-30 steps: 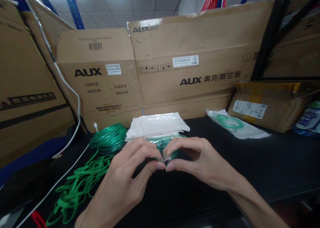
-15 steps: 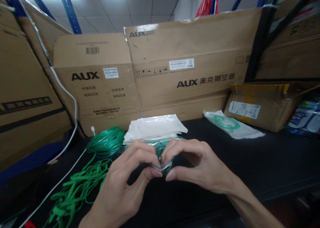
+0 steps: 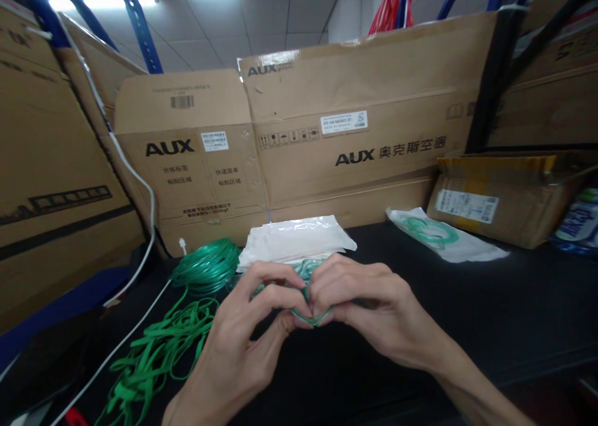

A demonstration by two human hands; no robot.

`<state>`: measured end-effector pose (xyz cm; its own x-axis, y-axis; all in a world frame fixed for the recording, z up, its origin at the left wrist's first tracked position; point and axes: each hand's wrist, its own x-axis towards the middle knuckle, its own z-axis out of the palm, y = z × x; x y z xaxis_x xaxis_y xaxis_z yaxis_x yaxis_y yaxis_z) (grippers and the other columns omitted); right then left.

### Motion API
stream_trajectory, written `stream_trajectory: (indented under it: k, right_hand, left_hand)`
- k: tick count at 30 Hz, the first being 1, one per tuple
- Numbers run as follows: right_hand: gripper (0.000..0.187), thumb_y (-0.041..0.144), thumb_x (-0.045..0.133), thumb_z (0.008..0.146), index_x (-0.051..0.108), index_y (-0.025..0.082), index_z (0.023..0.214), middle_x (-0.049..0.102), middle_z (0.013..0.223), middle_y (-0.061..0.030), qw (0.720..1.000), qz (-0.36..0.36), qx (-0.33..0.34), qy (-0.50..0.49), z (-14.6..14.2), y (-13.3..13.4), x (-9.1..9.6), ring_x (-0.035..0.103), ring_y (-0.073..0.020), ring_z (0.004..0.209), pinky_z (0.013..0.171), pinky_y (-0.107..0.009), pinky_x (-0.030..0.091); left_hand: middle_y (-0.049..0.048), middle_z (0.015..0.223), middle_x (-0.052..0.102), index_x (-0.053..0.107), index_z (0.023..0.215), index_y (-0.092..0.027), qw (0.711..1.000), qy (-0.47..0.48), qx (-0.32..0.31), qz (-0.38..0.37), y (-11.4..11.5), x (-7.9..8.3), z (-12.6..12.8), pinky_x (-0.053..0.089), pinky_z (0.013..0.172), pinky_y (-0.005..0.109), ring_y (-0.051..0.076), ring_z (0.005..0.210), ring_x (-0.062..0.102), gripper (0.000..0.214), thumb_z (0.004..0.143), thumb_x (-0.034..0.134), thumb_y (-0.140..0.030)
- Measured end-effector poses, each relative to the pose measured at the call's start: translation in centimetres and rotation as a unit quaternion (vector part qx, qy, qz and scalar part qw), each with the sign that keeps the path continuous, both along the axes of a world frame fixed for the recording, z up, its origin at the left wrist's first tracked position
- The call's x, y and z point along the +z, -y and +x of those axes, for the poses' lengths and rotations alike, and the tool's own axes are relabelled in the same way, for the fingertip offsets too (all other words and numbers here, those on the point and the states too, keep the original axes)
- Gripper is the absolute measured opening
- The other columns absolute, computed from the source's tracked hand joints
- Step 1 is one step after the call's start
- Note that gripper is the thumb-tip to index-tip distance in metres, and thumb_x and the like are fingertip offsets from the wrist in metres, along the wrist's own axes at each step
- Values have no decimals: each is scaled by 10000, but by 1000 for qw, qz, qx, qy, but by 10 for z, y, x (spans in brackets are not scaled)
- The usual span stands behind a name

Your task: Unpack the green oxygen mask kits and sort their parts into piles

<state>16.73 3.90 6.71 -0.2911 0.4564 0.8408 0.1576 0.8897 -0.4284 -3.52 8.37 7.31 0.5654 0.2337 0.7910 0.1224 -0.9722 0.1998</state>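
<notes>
My left hand [image 3: 245,329] and my right hand [image 3: 374,311] meet at the middle, fingertips almost touching. Between them they pinch a small clear green plastic piece [image 3: 314,321], its curved edge showing below the fingers. Most of that piece is covered by the fingers. Behind the hands lies more clear green plastic [image 3: 306,266], partly hidden, in front of a stack of white packets [image 3: 294,238]. To the left of my left hand are a coil of green tubing [image 3: 206,267] and a tangle of flat green straps [image 3: 156,348].
A white pouch [image 3: 476,245] with green tubing lies at the right, beside an open cardboard box [image 3: 495,217] and a blue-labelled package [image 3: 579,220]. Large cardboard panels [image 3: 299,183] wall off the back. A white cable [image 3: 126,331] runs along the left of the black table [image 3: 397,388].
Both hands stay together on the plastic piece. The right fingers have curled in closer over it, and the silvery strip seen earlier is now hidden. The whole view has shifted slightly.
</notes>
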Motion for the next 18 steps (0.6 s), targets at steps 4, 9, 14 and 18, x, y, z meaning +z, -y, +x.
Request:
stream_trajectory:
  k: [4,9,14,18]
  right_hand:
    - [142,85,621,937,722,175,893,726,807,-49,999,25,-18,13,-2,1,1,660,-186,820,835,-361,532]
    - [148,66,614,931,710,159,868,721,800,-59,1000,19,-12,13,-4,0,0,657,-187,824,844,-363,532]
    - [151,95,620,942,711,174,851,723,795,-44,1000,-5,3,8,-6,-1,-2,666,-181,824,841,-351,533]
    - [156,94,632,936,714,178,833,720,779,-33,999,-32,9,6,-7,-1,-4,659,-172,807,812,-326,534]
  left_hand:
    - [26,1021,604,624,934,-237,1000,-2,-5,11,-2,0,-1,500,855,245,150,965,614,281,886,569,34]
    - [19,1008,599,645,915,-240,1000,-7,-11,-5,-4,-2,-3,502,833,236,142,935,614,289,886,575,39]
    - [7,991,592,673,891,-244,999,-8,-24,-22,-6,-2,-5,507,822,222,132,912,618,280,878,614,29]
    - [5,935,603,684,878,-238,999,-8,-35,-21,-7,0,-5,516,771,206,126,858,624,253,880,635,10]
